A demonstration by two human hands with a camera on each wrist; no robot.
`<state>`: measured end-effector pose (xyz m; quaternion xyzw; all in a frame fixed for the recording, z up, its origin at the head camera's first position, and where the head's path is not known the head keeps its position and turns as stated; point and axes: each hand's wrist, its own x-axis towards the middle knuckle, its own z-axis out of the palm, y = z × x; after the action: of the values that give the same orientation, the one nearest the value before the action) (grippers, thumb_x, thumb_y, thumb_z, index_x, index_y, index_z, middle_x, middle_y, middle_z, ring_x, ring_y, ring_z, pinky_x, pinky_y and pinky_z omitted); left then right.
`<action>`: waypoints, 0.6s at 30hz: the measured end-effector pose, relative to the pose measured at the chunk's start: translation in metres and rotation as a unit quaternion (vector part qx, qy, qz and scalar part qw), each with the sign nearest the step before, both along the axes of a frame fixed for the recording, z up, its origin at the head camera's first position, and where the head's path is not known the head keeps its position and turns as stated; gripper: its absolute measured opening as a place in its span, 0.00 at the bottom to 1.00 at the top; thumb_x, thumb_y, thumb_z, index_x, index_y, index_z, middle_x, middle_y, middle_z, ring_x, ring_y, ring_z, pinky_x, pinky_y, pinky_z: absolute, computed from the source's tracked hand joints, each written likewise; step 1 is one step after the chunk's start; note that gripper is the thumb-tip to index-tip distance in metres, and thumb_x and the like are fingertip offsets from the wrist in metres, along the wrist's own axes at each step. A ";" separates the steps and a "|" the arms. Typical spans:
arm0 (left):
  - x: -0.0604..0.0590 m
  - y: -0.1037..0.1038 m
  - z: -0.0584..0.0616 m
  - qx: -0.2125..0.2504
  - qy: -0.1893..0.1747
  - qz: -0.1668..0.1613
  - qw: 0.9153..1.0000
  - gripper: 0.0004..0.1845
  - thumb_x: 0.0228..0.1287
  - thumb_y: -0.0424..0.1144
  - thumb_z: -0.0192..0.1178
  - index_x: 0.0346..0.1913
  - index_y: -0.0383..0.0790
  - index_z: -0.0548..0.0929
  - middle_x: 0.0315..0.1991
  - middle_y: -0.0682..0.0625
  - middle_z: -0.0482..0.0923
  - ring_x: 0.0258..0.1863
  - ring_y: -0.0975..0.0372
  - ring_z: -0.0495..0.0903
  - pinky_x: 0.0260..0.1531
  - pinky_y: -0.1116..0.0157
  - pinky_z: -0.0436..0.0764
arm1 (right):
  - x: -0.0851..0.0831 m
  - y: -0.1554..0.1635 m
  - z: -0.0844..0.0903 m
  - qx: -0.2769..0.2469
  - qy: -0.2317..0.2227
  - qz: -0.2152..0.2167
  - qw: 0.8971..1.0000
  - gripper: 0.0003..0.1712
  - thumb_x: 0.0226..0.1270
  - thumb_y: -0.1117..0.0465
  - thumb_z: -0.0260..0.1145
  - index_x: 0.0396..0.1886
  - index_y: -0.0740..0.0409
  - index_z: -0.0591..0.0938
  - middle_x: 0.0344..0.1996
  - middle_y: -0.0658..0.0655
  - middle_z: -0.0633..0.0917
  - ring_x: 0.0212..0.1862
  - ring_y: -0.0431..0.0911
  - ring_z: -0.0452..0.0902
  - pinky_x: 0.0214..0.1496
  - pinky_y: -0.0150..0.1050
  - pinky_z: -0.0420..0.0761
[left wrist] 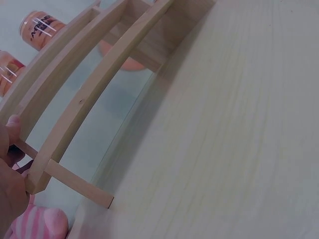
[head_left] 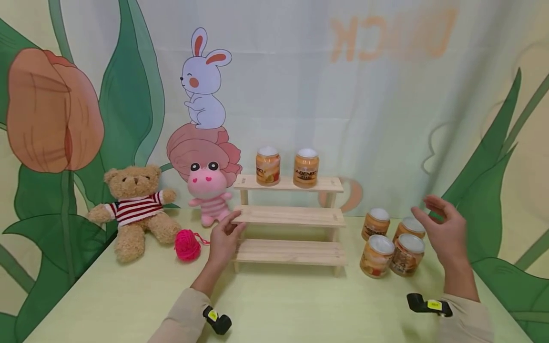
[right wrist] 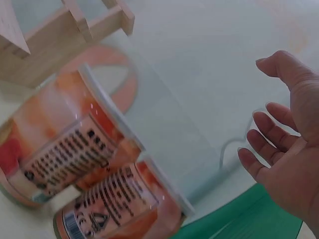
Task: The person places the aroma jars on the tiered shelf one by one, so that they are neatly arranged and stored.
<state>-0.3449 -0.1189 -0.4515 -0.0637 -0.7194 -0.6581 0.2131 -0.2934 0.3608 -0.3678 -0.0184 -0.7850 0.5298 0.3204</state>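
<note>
A three-step wooden display rack (head_left: 291, 215) stands on the table, with two orange-labelled, white-lidded jars on its top step, one left (head_left: 268, 166) and one right (head_left: 306, 168). My left hand (head_left: 224, 240) grips the rack's left end at the middle step; in the left wrist view that hand (left wrist: 11, 174) shows only partly, at the frame's edge. Several matching jars (head_left: 376, 257) are grouped right of the rack. Beside and above them my right hand (head_left: 448, 231) is raised, fingers loosely bent and apart. The right wrist view shows this hand (right wrist: 294, 134) holding nothing, with two jars (right wrist: 65, 134) nearby.
Left of the rack sit a teddy bear (head_left: 136, 209) in a striped shirt and a pink plush toy (head_left: 208, 190). A ball of pink yarn (head_left: 187, 246) lies before them. A printed curtain (head_left: 274, 85) hangs behind the pale table (head_left: 283, 305).
</note>
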 end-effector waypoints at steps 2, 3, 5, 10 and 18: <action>0.005 0.001 0.006 0.000 0.001 -0.006 1.000 0.19 0.67 0.29 0.64 0.60 0.31 0.80 0.39 0.33 0.84 0.34 0.56 0.80 0.27 0.72 0.78 | 0.002 0.009 -0.004 0.007 -0.019 -0.005 1.000 0.31 0.68 0.56 0.70 0.68 0.56 0.74 0.50 0.34 0.76 0.56 0.33 0.70 0.48 0.18 0.71; 0.009 0.002 0.010 0.000 -0.001 -0.010 1.000 0.19 0.67 0.29 0.64 0.60 0.30 0.80 0.39 0.32 0.83 0.34 0.54 0.80 0.26 0.72 0.79 | 0.003 0.012 -0.006 0.011 -0.028 -0.007 1.000 0.31 0.68 0.55 0.70 0.69 0.56 0.74 0.50 0.34 0.76 0.56 0.33 0.69 0.47 0.18 0.70; 0.016 0.003 0.018 -0.002 -0.006 -0.014 1.000 0.19 0.68 0.27 0.63 0.61 0.28 0.79 0.40 0.30 0.83 0.35 0.50 0.80 0.26 0.71 0.79 | 0.005 0.018 -0.008 0.025 -0.050 -0.011 0.998 0.34 0.69 0.51 0.69 0.70 0.56 0.72 0.52 0.34 0.76 0.57 0.31 0.69 0.47 0.20 0.69; 0.011 0.003 0.012 -0.004 -0.012 -0.001 1.000 0.19 0.67 0.29 0.64 0.60 0.33 0.81 0.38 0.36 0.84 0.34 0.56 0.80 0.26 0.73 0.77 | 0.005 0.025 -0.017 0.073 -0.102 -0.014 0.992 0.40 0.69 0.43 0.67 0.72 0.60 0.70 0.58 0.47 0.77 0.63 0.45 0.69 0.46 0.24 0.69; 0.001 0.000 0.000 -0.003 -0.004 0.007 1.000 0.18 0.67 0.32 0.66 0.59 0.38 0.82 0.37 0.39 0.84 0.35 0.51 0.81 0.26 0.74 0.76 | 0.006 0.039 -0.033 0.149 -0.132 0.046 0.979 0.40 0.69 0.44 0.67 0.69 0.67 0.70 0.60 0.68 0.76 0.53 0.37 0.70 0.43 0.26 0.71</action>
<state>-0.3438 -0.1189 -0.4515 -0.0565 -0.7226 -0.6545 0.2149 -0.2877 0.4002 -0.4008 -0.0040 -0.8905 0.4139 0.1888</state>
